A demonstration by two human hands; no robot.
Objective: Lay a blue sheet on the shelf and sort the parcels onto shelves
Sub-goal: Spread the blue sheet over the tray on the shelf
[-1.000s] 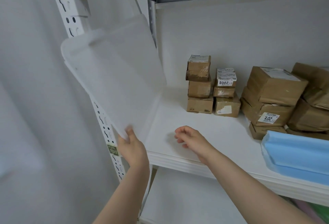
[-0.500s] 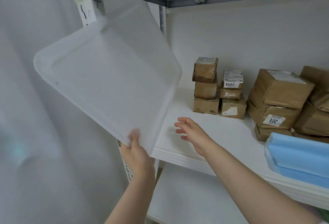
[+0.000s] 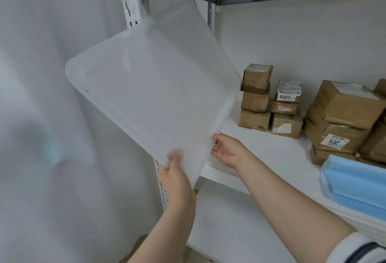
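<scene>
Counts on and around the shelf

Two hands, left hand (image 3: 177, 181) and right hand (image 3: 227, 150), share one translucent plastic lid (image 3: 150, 93). Six small brown parcels (image 3: 254, 101) stand in two stacks of three; the larger parcels (image 3: 342, 116) number at least four, some cut off at the frame edge. One blue sheet stack (image 3: 355, 181) lies on the shelf (image 3: 261, 158).

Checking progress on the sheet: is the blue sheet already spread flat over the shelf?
No, the blue sheet lies folded at the shelf's right end, with bare white board beside it.
</scene>
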